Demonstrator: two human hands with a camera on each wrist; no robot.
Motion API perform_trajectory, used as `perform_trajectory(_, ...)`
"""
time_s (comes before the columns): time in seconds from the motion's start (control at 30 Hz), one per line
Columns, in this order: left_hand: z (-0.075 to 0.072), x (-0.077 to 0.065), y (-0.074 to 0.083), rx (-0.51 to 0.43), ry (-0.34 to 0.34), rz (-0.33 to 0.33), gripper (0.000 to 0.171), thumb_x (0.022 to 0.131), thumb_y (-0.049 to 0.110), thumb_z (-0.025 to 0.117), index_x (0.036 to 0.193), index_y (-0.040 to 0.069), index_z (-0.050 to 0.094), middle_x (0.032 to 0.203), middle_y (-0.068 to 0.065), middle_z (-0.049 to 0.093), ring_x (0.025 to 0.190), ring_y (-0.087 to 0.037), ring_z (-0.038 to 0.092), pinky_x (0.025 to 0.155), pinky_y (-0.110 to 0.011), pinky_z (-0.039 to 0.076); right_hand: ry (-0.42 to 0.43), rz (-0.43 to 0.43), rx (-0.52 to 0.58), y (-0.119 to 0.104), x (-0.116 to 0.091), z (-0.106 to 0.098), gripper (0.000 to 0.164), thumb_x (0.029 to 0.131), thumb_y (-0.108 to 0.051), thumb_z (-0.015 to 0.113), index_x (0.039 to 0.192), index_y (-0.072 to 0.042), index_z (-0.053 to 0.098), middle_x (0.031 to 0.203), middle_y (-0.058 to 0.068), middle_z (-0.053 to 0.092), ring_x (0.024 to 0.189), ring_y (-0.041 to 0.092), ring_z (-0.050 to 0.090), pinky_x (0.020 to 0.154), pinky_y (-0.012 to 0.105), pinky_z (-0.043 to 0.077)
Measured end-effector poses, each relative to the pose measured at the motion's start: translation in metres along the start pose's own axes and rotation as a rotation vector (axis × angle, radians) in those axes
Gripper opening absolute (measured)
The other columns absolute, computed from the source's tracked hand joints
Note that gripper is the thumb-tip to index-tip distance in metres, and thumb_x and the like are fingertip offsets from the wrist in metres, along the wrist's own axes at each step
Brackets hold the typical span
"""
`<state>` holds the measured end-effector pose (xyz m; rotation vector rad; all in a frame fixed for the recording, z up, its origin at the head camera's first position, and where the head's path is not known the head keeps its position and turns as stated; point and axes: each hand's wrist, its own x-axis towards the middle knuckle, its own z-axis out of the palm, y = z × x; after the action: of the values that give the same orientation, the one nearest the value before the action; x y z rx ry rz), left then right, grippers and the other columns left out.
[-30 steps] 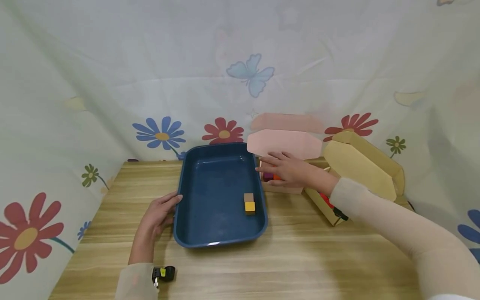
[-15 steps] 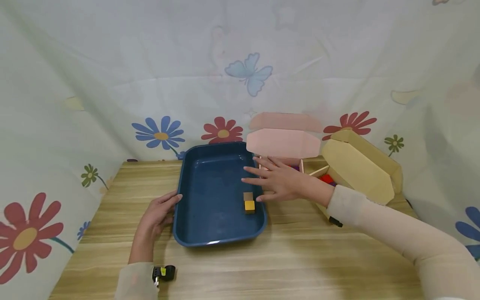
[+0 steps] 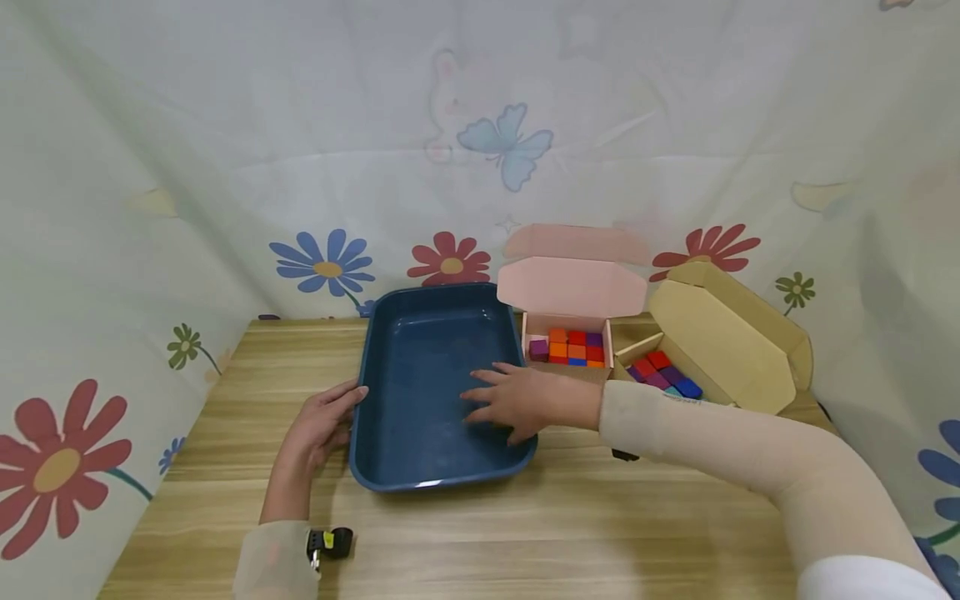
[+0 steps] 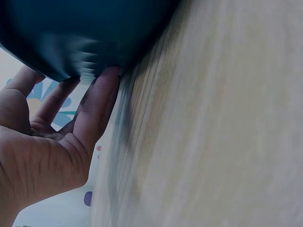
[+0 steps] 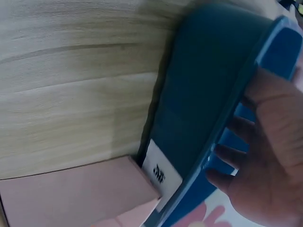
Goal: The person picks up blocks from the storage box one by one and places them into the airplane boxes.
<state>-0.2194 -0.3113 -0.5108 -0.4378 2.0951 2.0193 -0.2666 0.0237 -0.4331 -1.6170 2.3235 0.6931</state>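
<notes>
A deep blue tray [image 3: 420, 383] lies on the wooden table. My left hand [image 3: 322, 423] holds its left side, thumb at the rim; in the left wrist view the fingers [image 4: 97, 101] of that hand meet its outer wall. My right hand [image 3: 517, 400] reaches over the right rim, fingers spread inside the tray. In the right wrist view, the same hand's fingers [image 5: 239, 127] bend past the rim. The spot where two cubes, brown and yellow, were seen earlier is covered by this hand.
A pink box [image 3: 566, 372] with its lid up holds several red, orange, purple and blue cubes [image 3: 577, 337], close against the tray's right side. Right of it, an angled tan box [image 3: 720, 342] also stands open with several cubes [image 3: 671, 377]. A floral curtain [image 3: 420, 150] hangs behind the table.
My right hand has moved from over the pink box, left and toward me, to inside the tray's right side, covering the brown and yellow cubes. My left hand has stayed on the tray.
</notes>
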Motion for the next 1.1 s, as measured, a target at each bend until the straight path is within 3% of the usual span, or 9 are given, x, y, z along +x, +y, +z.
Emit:
perform_trajectory(0.17, 0.002, -0.001, 0.001, 0.005, -0.004, 0.000, 0.076, 0.096, 0.043, 0.070, 0.157, 0.012, 0.039, 0.153, -0.023, 0.044, 0.111, -0.019, 0.066, 0.087, -0.040, 0.060, -0.047, -0.031, -0.064, -0.007, 0.013, 0.002, 0.067, 0.090, -0.038, 0.078, 0.150, -0.035, 0.048, 0.152, -0.003, 0.047, 0.135, 0.023, 0.043, 0.111, 0.039, 0.044)
perform_trajectory(0.3, 0.002, -0.001, 0.002, 0.010, -0.015, 0.009, 0.076, 0.097, 0.043, 0.069, 0.158, 0.011, 0.037, 0.153, -0.024, 0.043, 0.112, -0.019, 0.065, 0.087, -0.041, 0.060, -0.016, -0.047, -0.081, -0.009, 0.020, 0.005, 0.057, 0.093, -0.025, 0.076, 0.144, -0.032, 0.052, 0.141, -0.004, 0.058, 0.119, 0.017, 0.053, 0.099, 0.031, 0.052)
perform_trajectory(0.6, -0.001, -0.002, 0.002, 0.001, -0.010, 0.015, 0.074, 0.097, 0.042, 0.069, 0.157, 0.010, 0.039, 0.152, -0.023, 0.045, 0.106, -0.016, 0.067, 0.086, -0.041, 0.060, 0.105, -0.118, -0.161, -0.010, 0.025, 0.002, 0.033, 0.095, -0.020, 0.074, 0.128, -0.025, 0.070, 0.120, -0.004, 0.068, 0.102, 0.015, 0.059, 0.085, 0.022, 0.054)
perform_trajectory(1.1, -0.001, 0.000, 0.004, -0.008, -0.020, -0.016, 0.070, 0.101, 0.034, 0.065, 0.159, 0.009, 0.035, 0.154, -0.026, 0.041, 0.105, -0.015, 0.067, 0.086, -0.040, 0.060, 0.222, -0.118, -0.146, -0.001, 0.009, -0.020, 0.033, 0.097, -0.024, 0.072, 0.129, -0.019, 0.070, 0.123, 0.001, 0.066, 0.104, 0.019, 0.056, 0.083, 0.020, 0.050)
